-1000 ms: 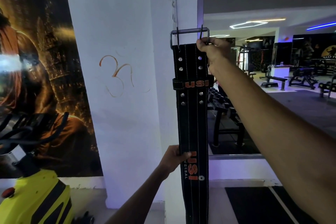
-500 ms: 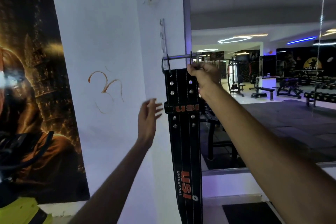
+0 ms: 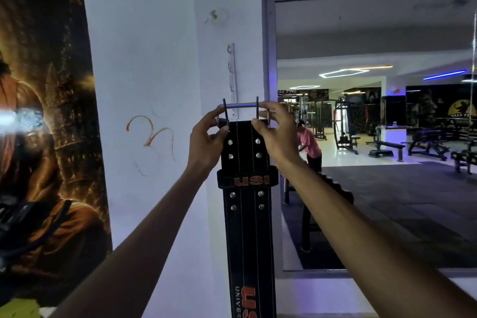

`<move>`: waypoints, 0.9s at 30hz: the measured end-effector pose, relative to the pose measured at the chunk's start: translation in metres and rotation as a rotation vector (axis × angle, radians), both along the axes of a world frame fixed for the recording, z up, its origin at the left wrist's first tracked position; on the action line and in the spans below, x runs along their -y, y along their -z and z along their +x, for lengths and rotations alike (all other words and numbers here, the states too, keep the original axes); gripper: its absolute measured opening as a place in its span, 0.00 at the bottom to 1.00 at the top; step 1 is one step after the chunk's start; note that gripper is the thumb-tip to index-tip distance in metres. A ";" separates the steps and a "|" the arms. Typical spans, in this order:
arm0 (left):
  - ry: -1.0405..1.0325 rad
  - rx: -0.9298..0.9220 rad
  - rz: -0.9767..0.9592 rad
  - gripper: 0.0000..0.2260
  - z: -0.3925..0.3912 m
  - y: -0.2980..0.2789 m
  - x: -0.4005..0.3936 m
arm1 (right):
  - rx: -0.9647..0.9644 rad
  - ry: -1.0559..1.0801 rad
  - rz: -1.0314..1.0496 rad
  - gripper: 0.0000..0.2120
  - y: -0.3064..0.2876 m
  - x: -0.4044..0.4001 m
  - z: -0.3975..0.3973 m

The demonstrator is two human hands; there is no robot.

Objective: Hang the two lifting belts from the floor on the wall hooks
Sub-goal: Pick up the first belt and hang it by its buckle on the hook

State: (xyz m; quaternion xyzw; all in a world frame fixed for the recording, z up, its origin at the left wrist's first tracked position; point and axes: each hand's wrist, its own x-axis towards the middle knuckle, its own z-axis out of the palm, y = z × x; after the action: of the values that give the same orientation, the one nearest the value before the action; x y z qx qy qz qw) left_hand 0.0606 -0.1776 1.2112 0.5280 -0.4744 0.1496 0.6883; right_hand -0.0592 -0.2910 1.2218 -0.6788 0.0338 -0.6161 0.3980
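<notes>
Mid-frame, left hand (image 3: 207, 138) and right hand (image 3: 277, 134) pinched the buckle (image 3: 241, 106) of the belt (image 3: 247, 214) at the hook strip (image 3: 233, 80); a missed hook would likely drop it.

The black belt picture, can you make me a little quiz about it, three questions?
1. True or false: both hands hold the belt at its metal buckle.
2. What letters are on the belt's loop? A) USI B) GYM C) MAX
3. The hook rail is fixed to a white ____.

Key: 1 true, left hand and right hand both pinch it. 2 A. 3 wall.
</notes>
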 end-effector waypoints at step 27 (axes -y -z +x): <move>-0.043 -0.055 -0.071 0.04 0.215 -0.020 0.139 | 0.008 0.081 -0.041 0.04 -0.018 0.147 0.228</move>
State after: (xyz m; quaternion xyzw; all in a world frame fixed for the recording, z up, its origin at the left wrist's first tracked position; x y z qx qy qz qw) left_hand 0.2757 -0.3167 1.2313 0.5172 -0.4383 0.1668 0.7160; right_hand 0.1684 -0.4380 1.2397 -0.6824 0.0472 -0.6351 0.3588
